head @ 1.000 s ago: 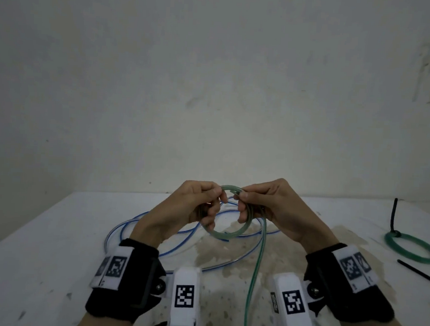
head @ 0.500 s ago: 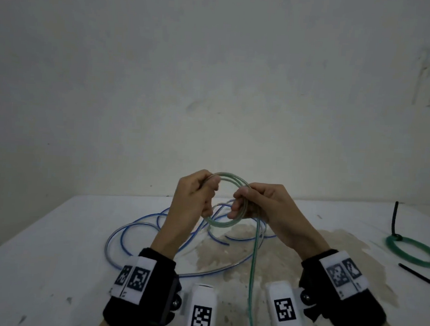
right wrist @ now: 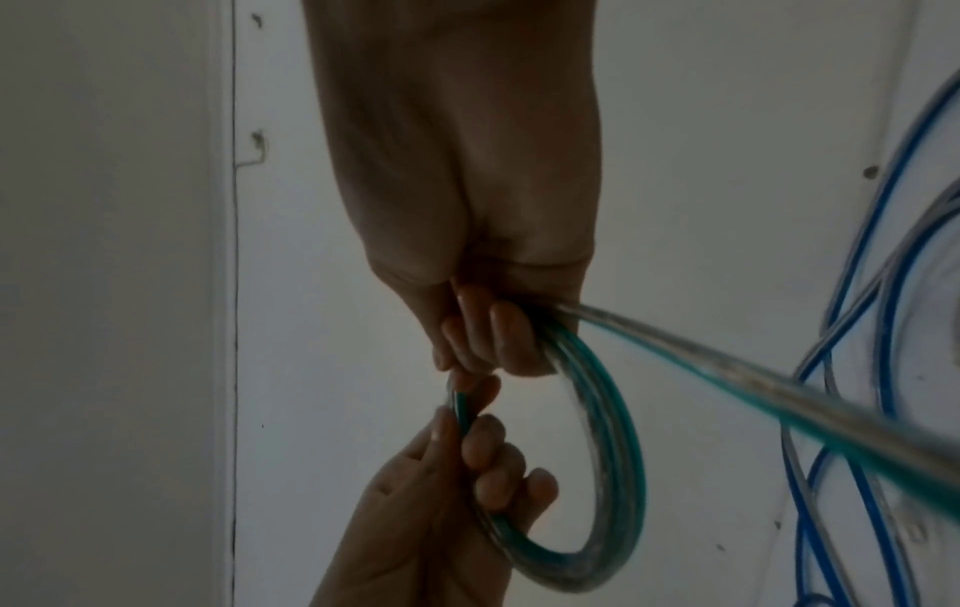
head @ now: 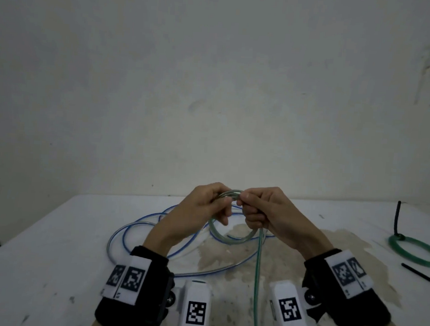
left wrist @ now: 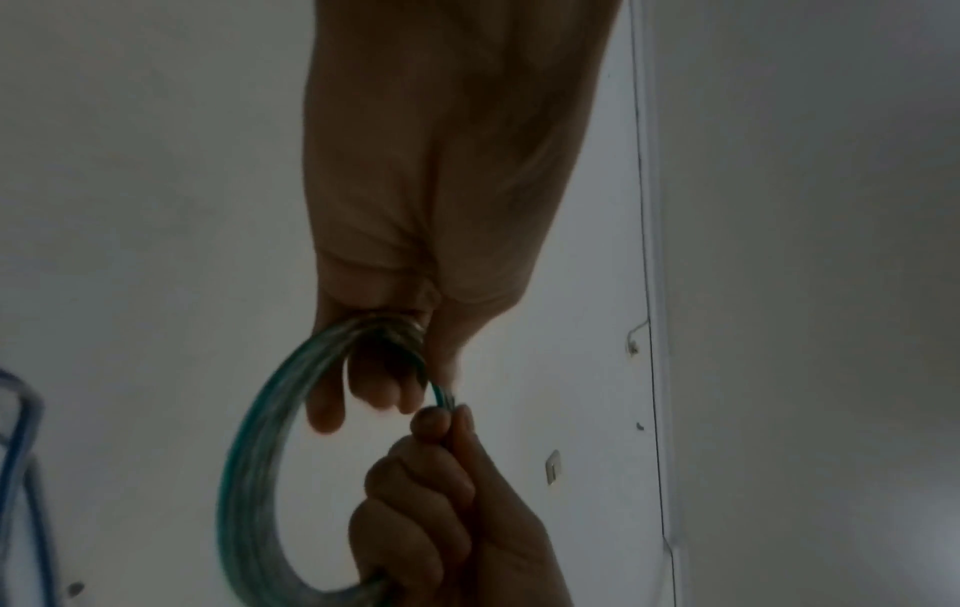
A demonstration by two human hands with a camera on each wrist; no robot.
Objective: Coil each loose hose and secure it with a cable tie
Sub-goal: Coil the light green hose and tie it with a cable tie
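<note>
From the head view, a green hose (head: 232, 235) is held above the tabletop (head: 51, 266), pinched between left hand (head: 201, 210) and right hand (head: 268, 214), its tail uncoiled; one tied green coil (head: 415, 250) is finished, a blue hose (head: 154, 234) left loose. At both wrist views, translucent green-striped loops (left wrist: 260, 451) are gripped in curled fingers (right wrist: 499, 336).

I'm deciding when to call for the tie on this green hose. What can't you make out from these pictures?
- Loose tail of the green hose: leaves the bottom edge of the head view, so the remaining length is unknown.
- Number of turns in the coil: motion blur in both wrist views merges the strands.
- The hose's end: hidden inside the left hand or the right hand.
- Loose cable tie: cut off by the right edge, head view.
</note>
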